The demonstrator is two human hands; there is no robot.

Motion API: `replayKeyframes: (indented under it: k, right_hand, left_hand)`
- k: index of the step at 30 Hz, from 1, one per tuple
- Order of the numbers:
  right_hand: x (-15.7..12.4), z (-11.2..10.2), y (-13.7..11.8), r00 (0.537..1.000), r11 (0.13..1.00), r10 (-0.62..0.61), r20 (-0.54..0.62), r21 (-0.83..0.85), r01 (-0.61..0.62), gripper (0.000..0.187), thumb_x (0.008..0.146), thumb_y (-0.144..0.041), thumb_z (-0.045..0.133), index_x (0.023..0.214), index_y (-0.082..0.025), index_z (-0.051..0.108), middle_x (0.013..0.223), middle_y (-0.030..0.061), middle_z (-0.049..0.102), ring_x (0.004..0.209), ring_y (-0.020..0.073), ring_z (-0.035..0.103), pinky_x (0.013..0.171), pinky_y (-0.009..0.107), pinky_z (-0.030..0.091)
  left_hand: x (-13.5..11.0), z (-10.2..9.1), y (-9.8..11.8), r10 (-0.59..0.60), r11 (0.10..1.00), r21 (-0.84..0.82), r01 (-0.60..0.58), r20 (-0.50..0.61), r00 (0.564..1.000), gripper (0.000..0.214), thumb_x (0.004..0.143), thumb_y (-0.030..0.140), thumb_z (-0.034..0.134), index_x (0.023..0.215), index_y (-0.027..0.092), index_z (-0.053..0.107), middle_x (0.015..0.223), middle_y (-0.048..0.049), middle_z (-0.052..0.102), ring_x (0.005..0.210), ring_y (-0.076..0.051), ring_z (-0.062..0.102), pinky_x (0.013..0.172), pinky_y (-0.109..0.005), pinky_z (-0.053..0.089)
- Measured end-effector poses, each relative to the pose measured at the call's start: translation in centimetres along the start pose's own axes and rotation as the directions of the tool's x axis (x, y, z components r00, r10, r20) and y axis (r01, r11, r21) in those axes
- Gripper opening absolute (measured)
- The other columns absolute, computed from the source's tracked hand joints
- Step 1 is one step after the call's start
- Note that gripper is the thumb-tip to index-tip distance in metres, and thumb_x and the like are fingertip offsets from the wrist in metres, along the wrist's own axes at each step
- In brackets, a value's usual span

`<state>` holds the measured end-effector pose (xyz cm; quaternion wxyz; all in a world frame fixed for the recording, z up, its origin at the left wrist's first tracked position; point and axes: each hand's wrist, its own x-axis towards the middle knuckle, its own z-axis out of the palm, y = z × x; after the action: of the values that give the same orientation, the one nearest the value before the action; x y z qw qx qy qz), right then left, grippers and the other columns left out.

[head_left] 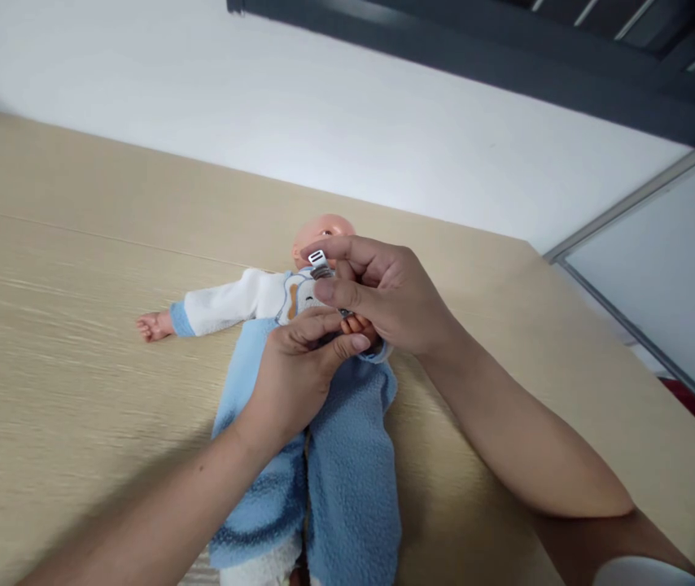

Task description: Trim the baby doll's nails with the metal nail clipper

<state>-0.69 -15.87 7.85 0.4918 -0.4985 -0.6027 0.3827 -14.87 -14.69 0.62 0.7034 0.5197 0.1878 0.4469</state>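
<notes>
A baby doll (351, 456) in blue fleece trousers and a white top lies on its back on the table. My left hand (299, 362) is closed around the doll's hand (355, 324), whose small fingers show above my thumb. Pinched between the thumb and fingers of my right hand (396, 285) is a small silver nail clipper (318, 260). Its slotted white end points up, and its lower end is at the doll's fingertips; whether it touches them I cannot tell. My right hand covers part of the doll's head (326, 228) and chest.
The doll's other arm (219, 305) stretches out to the left across the wooden table (79, 407). Behind the table rises a white wall (201, 98) with a dark frame (445, 57) above. A metal-edged white panel (670, 260) stands along the right side.
</notes>
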Motion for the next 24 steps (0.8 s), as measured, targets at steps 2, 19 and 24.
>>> replayKeyframes:
  k: [2,19,24]
  right_hand:
    - [0.01,0.02,0.05,1.0,1.0,0.0,-0.008,-0.009,0.0,0.04,0.086,-0.039,0.087,0.117,-0.017,0.076,0.059,-0.0096,0.047,0.051,0.0053,0.043,0.05,0.023,0.035]
    - [0.12,-0.01,0.31,1.0,1.0,0.013,-0.012,0.005,-0.013,0.039,0.088,-0.04,0.085,0.119,-0.018,0.076,0.059,-0.0093,0.047,0.049,0.0049,0.043,0.048,0.021,0.036]
    - [0.15,0.03,0.27,1.0,1.0,0.011,-0.014,0.01,-0.011,0.037,0.088,-0.037,0.085,0.117,-0.017,0.076,0.059,-0.0095,0.046,0.049,0.0044,0.041,0.047,0.021,0.033]
  left_hand:
    - [0.01,0.0,0.02,-0.002,1.0,-0.003,0.002,0.003,1.0,0.019,0.08,0.043,0.093,0.088,0.027,0.089,0.095,-0.003,0.081,0.093,-0.018,0.071,0.092,-0.031,0.057]
    - [0.04,-0.01,0.15,-0.002,1.0,0.013,0.002,0.011,1.0,0.022,0.08,0.047,0.093,0.085,0.026,0.088,0.094,-0.0027,0.079,0.093,-0.018,0.069,0.092,-0.031,0.056]
    - [0.04,-0.04,0.24,0.006,1.0,0.028,-0.006,0.013,1.0,0.021,0.081,0.046,0.092,0.085,0.026,0.089,0.093,-0.003,0.079,0.094,-0.018,0.07,0.092,-0.031,0.056]
